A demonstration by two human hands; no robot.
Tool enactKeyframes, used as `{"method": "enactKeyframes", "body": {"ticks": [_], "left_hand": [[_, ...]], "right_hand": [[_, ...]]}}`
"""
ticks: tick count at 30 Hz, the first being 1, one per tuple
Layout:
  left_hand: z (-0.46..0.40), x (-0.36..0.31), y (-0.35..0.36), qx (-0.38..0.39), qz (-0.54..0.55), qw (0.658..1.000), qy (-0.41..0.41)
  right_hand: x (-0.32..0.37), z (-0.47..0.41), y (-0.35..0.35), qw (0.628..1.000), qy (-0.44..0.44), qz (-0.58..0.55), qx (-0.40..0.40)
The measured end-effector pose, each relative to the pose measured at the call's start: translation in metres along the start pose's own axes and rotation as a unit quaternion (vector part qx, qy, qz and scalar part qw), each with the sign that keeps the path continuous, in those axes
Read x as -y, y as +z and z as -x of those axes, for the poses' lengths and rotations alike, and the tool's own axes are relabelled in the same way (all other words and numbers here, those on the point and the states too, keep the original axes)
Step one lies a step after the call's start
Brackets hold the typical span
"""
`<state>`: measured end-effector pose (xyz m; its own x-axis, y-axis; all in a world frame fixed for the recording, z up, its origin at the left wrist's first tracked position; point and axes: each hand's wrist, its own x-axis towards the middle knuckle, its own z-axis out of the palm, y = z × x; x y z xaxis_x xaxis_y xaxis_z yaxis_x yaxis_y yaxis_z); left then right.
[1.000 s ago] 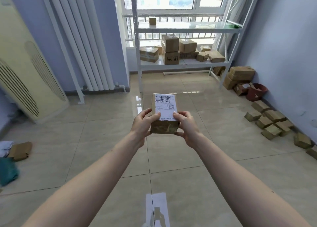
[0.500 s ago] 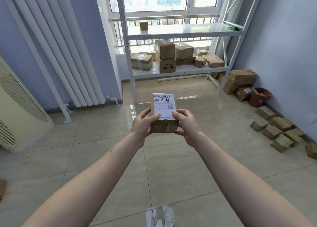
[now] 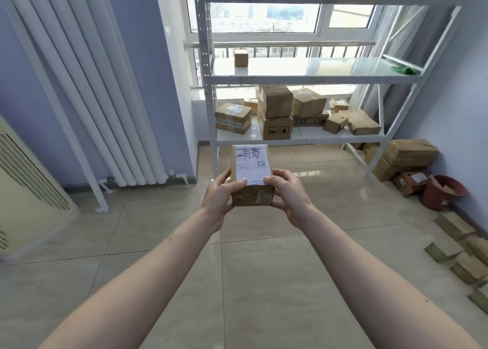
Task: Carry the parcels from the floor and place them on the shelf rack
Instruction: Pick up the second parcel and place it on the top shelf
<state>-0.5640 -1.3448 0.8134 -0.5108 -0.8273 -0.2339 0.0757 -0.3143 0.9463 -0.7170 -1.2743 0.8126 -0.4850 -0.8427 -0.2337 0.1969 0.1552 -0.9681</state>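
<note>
Cardboard parcel [image 3: 252,193] (glossy tiled floor [image 3: 158,230])

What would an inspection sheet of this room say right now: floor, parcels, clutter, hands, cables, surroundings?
Surface: glossy tiled floor.
Job's things: labelled parcel held in the air; shelf rack ahead, one small box on its middle shelf, several on the lower one.
Clutter: loose parcels along the right wall, red bucket.
Grippers: left hand and right hand grip the parcel's sides.
Cables: nothing seen.
Surroundings: window, white radiator.
</note>
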Motion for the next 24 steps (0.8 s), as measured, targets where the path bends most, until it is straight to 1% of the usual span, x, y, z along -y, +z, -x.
{"method": "enactKeyframes", "body": {"ticks": [5, 13, 20, 24], "left_hand": [[-0.097, -0.03, -0.013, 0.013, -0.008, 1.0, 0.015], [-0.251, -0.099, -0.038, 0.041, -0.02, 0.998, 0.038], [-0.377, -0.15, -0.037, 0.06, -0.03, 0.996, 0.06], [-0.452, -0.182, -0.026, 0.053, -0.028, 0.994, 0.086]], "right_hand": [[0.024, -0.096, 0.021, 1.0, -0.016, 0.0, 0.009], [0.083, -0.245, 0.058, 0.999, -0.033, 0.002, 0.002], [0.133, -0.364, 0.067, 0.998, -0.059, 0.006, 0.006], [0.168, -0.436, 0.067, 0.996, -0.088, 0.022, 0.01]]}}
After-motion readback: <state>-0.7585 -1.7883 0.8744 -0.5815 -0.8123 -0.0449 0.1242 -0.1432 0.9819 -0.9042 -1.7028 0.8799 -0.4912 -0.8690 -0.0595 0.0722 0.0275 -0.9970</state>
